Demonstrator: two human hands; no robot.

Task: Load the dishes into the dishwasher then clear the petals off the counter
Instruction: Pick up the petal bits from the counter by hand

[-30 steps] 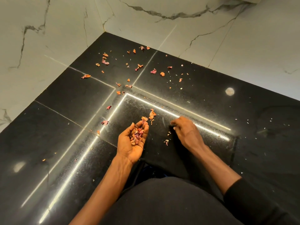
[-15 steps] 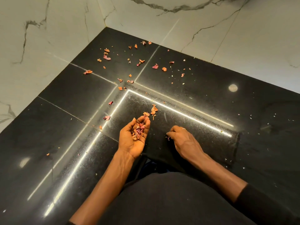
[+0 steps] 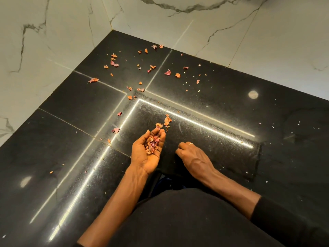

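Petal clearing in hand: left hand [image 3: 142, 155] cups gathered petals [image 3: 151, 144], right hand [image 3: 195, 157] curled, contents unclear; loose petals [image 3: 114, 63] toward the counter's [image 3: 71, 139] far corner judged next.

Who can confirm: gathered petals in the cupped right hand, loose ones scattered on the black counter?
Wrong hand. Head view shows the gathered petals in the cupped left hand; the right hand is curled. Loose petals are scattered on the black counter.
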